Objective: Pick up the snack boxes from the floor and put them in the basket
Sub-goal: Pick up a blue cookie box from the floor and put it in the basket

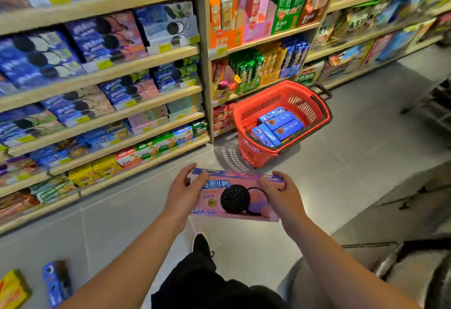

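Pink cardboard fills the centre of my head view: one pink snack box (235,195) is held in the air above the grey floor (329,174), printed face up, long axis running left to right, with the cookie picture toward its right half. My left hand (181,190) grips its left end, fingers curled over the far edge. My right hand (280,192) grips the right end the same way. Beyond the box, the red basket (253,155) stands on the floor beside the shelves (136,123) and holds several blue boxes (278,125). At lower left, a blue box (57,283) and a yellow box (13,290) lie on the floor.
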`<move>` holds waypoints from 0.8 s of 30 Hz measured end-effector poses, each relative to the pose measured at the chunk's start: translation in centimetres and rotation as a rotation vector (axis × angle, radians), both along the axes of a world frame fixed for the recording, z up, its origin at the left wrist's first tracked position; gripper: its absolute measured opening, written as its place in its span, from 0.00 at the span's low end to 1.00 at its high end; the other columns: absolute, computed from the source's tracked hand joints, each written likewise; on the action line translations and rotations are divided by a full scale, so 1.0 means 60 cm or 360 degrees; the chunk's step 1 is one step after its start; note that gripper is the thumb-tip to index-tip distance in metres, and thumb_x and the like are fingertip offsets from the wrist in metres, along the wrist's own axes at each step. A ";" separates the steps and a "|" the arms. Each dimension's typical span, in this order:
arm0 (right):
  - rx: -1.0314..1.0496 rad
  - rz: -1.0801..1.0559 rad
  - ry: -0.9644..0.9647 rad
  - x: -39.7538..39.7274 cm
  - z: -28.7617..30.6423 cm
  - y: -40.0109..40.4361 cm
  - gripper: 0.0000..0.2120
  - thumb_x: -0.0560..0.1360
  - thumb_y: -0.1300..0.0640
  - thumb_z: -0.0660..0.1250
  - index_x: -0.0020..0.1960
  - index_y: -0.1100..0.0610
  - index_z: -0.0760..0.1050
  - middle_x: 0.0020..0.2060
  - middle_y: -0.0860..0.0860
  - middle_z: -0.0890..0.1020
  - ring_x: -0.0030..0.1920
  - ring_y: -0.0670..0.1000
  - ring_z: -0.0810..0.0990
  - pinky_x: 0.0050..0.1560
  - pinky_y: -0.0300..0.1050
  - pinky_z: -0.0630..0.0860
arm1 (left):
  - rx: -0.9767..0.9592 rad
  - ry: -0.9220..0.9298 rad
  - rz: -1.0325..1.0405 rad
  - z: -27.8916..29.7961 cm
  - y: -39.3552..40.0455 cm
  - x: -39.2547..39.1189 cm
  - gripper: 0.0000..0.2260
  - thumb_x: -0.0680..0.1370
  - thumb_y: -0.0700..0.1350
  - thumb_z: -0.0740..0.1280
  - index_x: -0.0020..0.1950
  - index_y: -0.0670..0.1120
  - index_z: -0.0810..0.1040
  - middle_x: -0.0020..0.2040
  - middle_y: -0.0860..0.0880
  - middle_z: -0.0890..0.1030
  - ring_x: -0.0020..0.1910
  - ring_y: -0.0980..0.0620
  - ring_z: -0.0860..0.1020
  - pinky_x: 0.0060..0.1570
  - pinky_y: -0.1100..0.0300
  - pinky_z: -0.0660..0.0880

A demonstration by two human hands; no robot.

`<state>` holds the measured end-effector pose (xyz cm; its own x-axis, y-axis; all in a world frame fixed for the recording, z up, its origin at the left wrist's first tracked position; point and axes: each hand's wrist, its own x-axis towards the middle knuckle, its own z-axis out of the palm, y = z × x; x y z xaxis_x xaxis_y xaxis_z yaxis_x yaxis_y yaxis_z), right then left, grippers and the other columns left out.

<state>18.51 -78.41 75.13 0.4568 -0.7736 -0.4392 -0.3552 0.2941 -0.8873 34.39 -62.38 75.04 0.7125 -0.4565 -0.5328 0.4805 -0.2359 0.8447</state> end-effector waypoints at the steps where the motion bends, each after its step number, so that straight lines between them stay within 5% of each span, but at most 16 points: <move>1: -0.0024 -0.0041 0.0017 0.024 0.003 -0.023 0.19 0.70 0.52 0.76 0.58 0.51 0.73 0.45 0.47 0.81 0.37 0.42 0.80 0.30 0.30 0.74 | 0.0017 -0.0006 -0.0064 -0.001 -0.030 0.034 0.21 0.74 0.52 0.71 0.66 0.56 0.71 0.56 0.44 0.79 0.43 0.45 0.85 0.44 0.45 0.82; 4: -0.0038 -0.0153 0.0070 0.085 0.009 -0.094 0.24 0.66 0.47 0.77 0.58 0.49 0.73 0.47 0.45 0.81 0.44 0.42 0.80 0.38 0.34 0.73 | 0.0047 -0.0044 -0.0249 0.000 -0.127 0.117 0.21 0.75 0.52 0.71 0.66 0.54 0.72 0.54 0.44 0.81 0.45 0.45 0.84 0.48 0.43 0.81; 10: -0.0007 -0.0405 0.0076 0.159 -0.022 -0.255 0.15 0.67 0.51 0.77 0.47 0.44 0.73 0.44 0.46 0.82 0.42 0.45 0.82 0.46 0.40 0.77 | 0.0283 -0.0289 -0.0659 -0.022 -0.331 0.233 0.16 0.71 0.63 0.70 0.57 0.64 0.74 0.56 0.51 0.80 0.53 0.49 0.82 0.56 0.45 0.78; 14: 0.0065 -0.0503 0.0103 0.207 -0.089 -0.393 0.19 0.70 0.50 0.75 0.57 0.49 0.74 0.45 0.44 0.82 0.43 0.43 0.81 0.47 0.39 0.76 | 0.0365 -0.0465 -0.0899 -0.054 -0.502 0.292 0.16 0.77 0.54 0.67 0.64 0.56 0.72 0.55 0.45 0.82 0.53 0.47 0.81 0.53 0.51 0.77; 17: 0.0166 -0.0563 0.0145 0.234 -0.132 -0.479 0.26 0.71 0.47 0.74 0.66 0.49 0.72 0.52 0.47 0.82 0.51 0.46 0.82 0.58 0.46 0.77 | 0.0532 -0.0552 -0.1072 -0.080 -0.608 0.331 0.30 0.71 0.66 0.66 0.69 0.55 0.68 0.59 0.41 0.80 0.59 0.41 0.78 0.59 0.43 0.74; 19: 0.0256 -0.0618 0.0186 0.252 -0.160 -0.537 0.28 0.71 0.47 0.74 0.69 0.49 0.70 0.56 0.48 0.81 0.53 0.48 0.81 0.61 0.49 0.76 | 0.0658 -0.0577 -0.1145 -0.098 -0.683 0.352 0.32 0.71 0.66 0.66 0.70 0.53 0.69 0.61 0.43 0.79 0.62 0.42 0.76 0.63 0.47 0.72; 21: 0.0333 -0.0644 0.0204 0.271 -0.181 -0.580 0.26 0.71 0.48 0.74 0.67 0.50 0.71 0.54 0.48 0.82 0.50 0.49 0.82 0.58 0.50 0.78 | 0.0715 -0.0621 -0.1247 -0.104 -0.747 0.369 0.22 0.75 0.59 0.65 0.66 0.52 0.72 0.55 0.51 0.79 0.59 0.47 0.76 0.56 0.62 0.71; 24: 0.0391 -0.0692 0.0193 0.298 -0.215 -0.625 0.20 0.73 0.52 0.73 0.63 0.52 0.74 0.49 0.51 0.85 0.44 0.50 0.84 0.47 0.51 0.82 | 0.0786 -0.0635 -0.1380 -0.138 -0.818 0.400 0.26 0.73 0.59 0.64 0.69 0.50 0.70 0.58 0.47 0.79 0.58 0.48 0.76 0.57 0.59 0.70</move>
